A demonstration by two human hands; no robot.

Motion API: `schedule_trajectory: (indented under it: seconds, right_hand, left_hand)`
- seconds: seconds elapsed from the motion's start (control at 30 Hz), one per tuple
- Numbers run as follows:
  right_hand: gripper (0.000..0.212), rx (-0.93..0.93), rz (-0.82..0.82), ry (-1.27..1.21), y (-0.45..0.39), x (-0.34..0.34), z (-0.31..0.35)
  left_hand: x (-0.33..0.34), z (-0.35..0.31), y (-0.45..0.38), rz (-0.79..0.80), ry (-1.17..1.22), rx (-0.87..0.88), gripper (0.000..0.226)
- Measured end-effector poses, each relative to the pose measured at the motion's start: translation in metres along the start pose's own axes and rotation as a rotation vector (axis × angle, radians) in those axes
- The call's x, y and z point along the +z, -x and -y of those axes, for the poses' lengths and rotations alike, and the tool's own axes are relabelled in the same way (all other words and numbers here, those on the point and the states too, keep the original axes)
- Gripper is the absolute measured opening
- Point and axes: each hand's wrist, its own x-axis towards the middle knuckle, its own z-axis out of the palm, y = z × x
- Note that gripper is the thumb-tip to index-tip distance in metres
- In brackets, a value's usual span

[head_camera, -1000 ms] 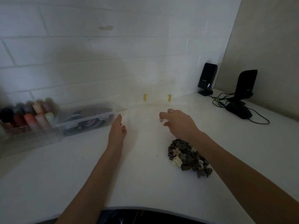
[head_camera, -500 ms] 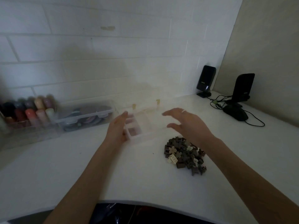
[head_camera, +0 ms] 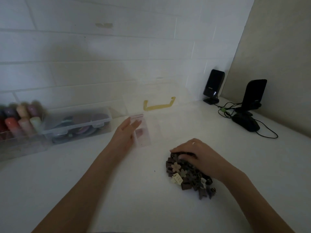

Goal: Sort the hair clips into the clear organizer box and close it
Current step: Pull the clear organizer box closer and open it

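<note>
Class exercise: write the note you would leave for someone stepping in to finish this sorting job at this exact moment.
Left hand: open, fingers against the left side of the clear organizer box, whose lid stands open.
Right hand: resting on the pile of hair clips, grip hidden.
Box sits left of and behind the pile on the white counter.
Done: box opened.
Left: sort all clips in; no clip visibly in the box yet. Close the lid.

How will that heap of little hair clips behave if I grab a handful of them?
The hair clips are many small separate pieces heaped loosely, so they'd probably scatter rather than lift together. Their claw and flower shapes may snag, so extras could dangle and drop. They look like light, rigid plastic and unlikely to roll on the countertop. The right hand rests on the heap.
</note>
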Motion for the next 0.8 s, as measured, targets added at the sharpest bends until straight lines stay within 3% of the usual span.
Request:
schedule_trajectory:
  seconds: [0.17,0.3,0.5,0.6,0.67,0.73,0.8]
  right_hand:
    - [0.018,0.091,-0.183,-0.177,0.002,0.005,0.0]
    - [0.022,0.138,-0.311,-0.473,0.003,0.005,0.007]
    - [0.026,0.098,-0.479,-0.77,-0.003,0.004,0.024]
    - [0.029,-0.011,-0.524,-0.73,-0.021,-0.002,0.043]
    - [0.021,-0.118,-0.503,-0.598,-0.036,-0.004,0.056]
    - [0.013,-0.21,-0.483,-0.288,-0.052,0.001,0.064]
    - [0.008,-0.289,-0.455,0.075,-0.066,0.012,0.062]
  left_hand:
    - [-0.004,0.007,-0.005,0.058,-0.02,-0.061,0.036]
    - [-0.005,0.01,-0.007,0.063,0.022,-0.081,0.041]
    - [0.0,0.008,-0.005,0.089,0.068,-0.098,0.033]
    - [0.002,0.005,-0.001,0.099,0.061,-0.082,0.045]
    - [0.004,0.004,0.002,0.106,0.033,-0.036,0.067]
    - [0.006,0.001,0.005,0.132,0.014,-0.003,0.083]
    - [0.006,-0.001,0.006,0.173,0.048,-0.012,0.084]
